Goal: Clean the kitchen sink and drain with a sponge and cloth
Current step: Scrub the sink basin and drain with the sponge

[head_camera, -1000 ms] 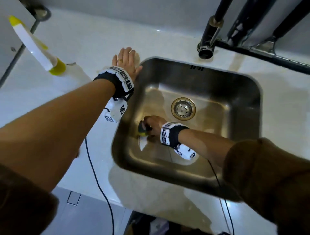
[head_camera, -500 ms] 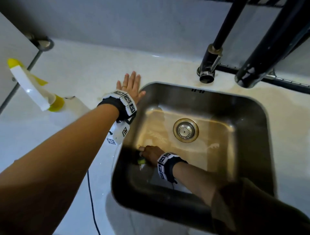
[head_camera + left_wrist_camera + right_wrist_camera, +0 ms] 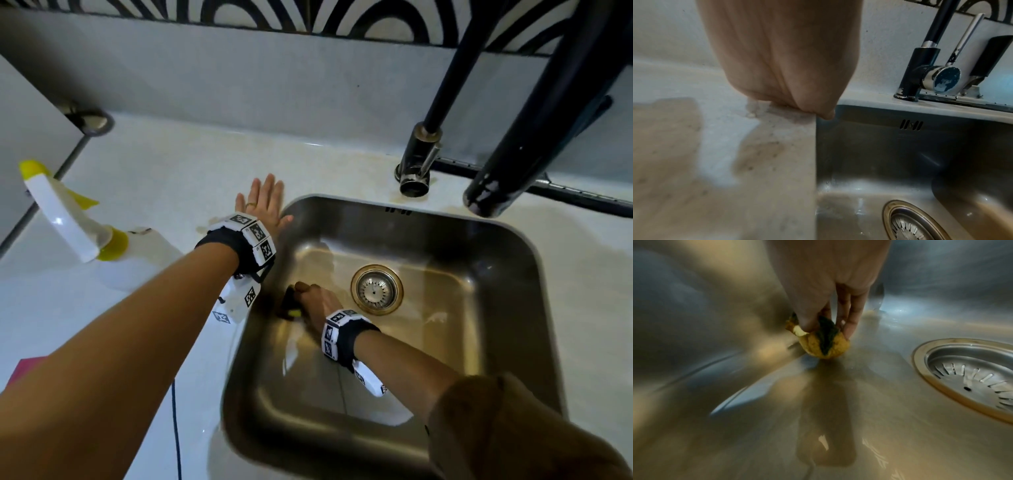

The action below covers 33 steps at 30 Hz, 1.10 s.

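The steel sink (image 3: 507,240) is set in a white counter, and its round drain strainer (image 3: 376,288) sits in the middle of the floor. My right hand (image 3: 317,299) grips a squashed yellow and green sponge (image 3: 824,345) and presses it on the sink floor by the left wall, left of the drain (image 3: 972,376). In the head view only a dark and yellow bit of the sponge (image 3: 290,306) shows. My left hand (image 3: 263,202) lies flat on the counter at the sink's far left corner, fingers straight. The wrist view shows its palm (image 3: 785,65) at the sink edge.
A black tap (image 3: 419,164) stands behind the sink, its spout (image 3: 493,192) reaching over the far right rim. A white and yellow spray bottle (image 3: 68,222) stands on the counter at left. A pink cloth corner (image 3: 24,370) shows at the left edge. A cable hangs under my left arm.
My head has risen, so more wall shows. The right hand with the sponge has shifted a little along the sink's left wall. The left hand stays flat on the counter.
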### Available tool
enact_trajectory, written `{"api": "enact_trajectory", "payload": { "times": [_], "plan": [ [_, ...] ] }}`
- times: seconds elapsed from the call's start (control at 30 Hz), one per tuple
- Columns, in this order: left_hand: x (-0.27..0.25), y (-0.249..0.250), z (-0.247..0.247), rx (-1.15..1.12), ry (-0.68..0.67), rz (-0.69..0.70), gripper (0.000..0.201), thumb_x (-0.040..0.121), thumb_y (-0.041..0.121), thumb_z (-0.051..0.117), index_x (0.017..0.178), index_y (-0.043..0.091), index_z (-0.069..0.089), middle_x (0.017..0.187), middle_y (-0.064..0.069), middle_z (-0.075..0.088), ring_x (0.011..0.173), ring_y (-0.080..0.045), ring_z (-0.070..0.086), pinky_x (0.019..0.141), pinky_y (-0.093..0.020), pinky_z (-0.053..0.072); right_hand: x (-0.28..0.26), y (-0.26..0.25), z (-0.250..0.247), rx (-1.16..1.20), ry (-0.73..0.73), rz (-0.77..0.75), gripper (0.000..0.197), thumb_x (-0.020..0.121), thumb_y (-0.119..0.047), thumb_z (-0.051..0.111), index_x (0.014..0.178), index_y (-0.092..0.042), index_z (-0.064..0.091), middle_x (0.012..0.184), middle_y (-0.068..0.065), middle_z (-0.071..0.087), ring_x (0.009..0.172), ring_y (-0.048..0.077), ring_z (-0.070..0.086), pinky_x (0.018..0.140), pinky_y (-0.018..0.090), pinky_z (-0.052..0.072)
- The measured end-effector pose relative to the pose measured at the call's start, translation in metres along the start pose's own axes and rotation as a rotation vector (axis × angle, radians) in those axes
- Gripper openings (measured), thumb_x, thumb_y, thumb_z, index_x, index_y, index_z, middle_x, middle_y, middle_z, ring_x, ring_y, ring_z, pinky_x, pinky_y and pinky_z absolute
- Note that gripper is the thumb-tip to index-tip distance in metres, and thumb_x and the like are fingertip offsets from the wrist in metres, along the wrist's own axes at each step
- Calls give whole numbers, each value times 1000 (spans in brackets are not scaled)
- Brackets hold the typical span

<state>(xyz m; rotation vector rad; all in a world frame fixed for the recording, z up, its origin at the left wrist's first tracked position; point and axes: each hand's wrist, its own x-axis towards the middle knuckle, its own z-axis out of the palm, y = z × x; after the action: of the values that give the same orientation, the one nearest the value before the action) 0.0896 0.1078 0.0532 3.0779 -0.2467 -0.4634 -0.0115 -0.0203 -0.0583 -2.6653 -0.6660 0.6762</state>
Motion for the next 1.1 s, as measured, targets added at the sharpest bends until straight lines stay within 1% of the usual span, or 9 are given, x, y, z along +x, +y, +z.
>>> {"api": "enact_trajectory", "payload": {
  "times": [0.07, 0.17, 0.2, 0.3, 0.43, 0.57, 0.8, 0.93, 1.1],
  "plan": [
    [0, 2, -3, 29, 22, -7, 65, 100, 42, 31, 152, 16, 2, 160, -5, -5, 148, -26, 0, 117, -47, 8, -15, -4, 4, -5, -36, -33, 34, 83, -15, 64, 117, -13, 58, 116, 8, 57, 99, 32, 60, 82, 43, 53],
    [3, 4, -12, 12, 142, -16, 57, 98, 41, 37, 146, 13, 24, 155, -6, 18, 143, -26, 18, 114, -44, 17, -31, -11, 10, 20, -109, -125, 25, 87, -13, 58, 111, -6, 56, 108, 18, 59, 95, 35, 60, 81, 43, 51],
    [7, 5, -15, -11, 144, -19, 57, 98, 41, 36, 147, 14, 22, 155, -5, 17, 144, -25, 16, 116, -45, 15, -34, -13, 11, 17, -121, -159, 23, 89, -13, 56, 110, -5, 57, 108, 19, 58, 95, 36, 59, 80, 43, 50],
    [18, 7, -19, -35, 85, -28, 62, 100, 42, 27, 152, 19, 1, 160, 1, -4, 148, -20, -3, 119, -46, 1, -32, -17, 16, -3, -158, -164, 25, 92, -9, 50, 114, 0, 56, 116, 21, 55, 102, 37, 55, 82, 45, 47],
    [26, 8, -15, -10, -9, 4, 63, 101, 46, 18, 151, 20, -10, 159, 2, -18, 148, -20, -13, 119, -48, -3, -22, -17, 16, -49, -205, -121, 29, 96, -9, 42, 121, 2, 53, 123, 24, 53, 112, 37, 52, 88, 42, 43],
    [28, 6, -15, -16, -84, 33, 64, 100, 48, 18, 151, 21, -12, 158, 0, -21, 147, -24, -16, 116, -53, -6, -14, -13, 9, -118, -203, -208, 28, 92, -8, 47, 118, 0, 55, 126, 17, 48, 110, 37, 49, 76, 42, 42],
    [29, 7, -15, 15, -64, 23, 65, 100, 48, 21, 152, 22, -8, 159, 1, -17, 148, -24, -12, 115, -57, -1, 12, -5, -7, -268, -209, -147, 32, 93, -7, 47, 125, -6, 53, 133, 10, 43, 116, 33, 48, 81, 41, 46],
    [31, 5, -16, 1, -92, 36, 65, 100, 49, 19, 151, 22, -10, 158, 1, -20, 147, -24, -15, 115, -56, -4, 28, 3, -19, -237, -149, -62, 31, 93, 0, 44, 122, -2, 53, 128, 13, 47, 115, 35, 52, 83, 44, 49],
    [29, 5, -16, -19, -82, 35, 64, 100, 49, 20, 151, 23, -9, 158, 3, -20, 147, -23, -15, 116, -57, -3, 35, 13, -38, -150, -37, 92, 34, 94, -6, 45, 126, 1, 47, 127, 19, 54, 118, 35, 52, 91, 42, 44]
  ]
}}
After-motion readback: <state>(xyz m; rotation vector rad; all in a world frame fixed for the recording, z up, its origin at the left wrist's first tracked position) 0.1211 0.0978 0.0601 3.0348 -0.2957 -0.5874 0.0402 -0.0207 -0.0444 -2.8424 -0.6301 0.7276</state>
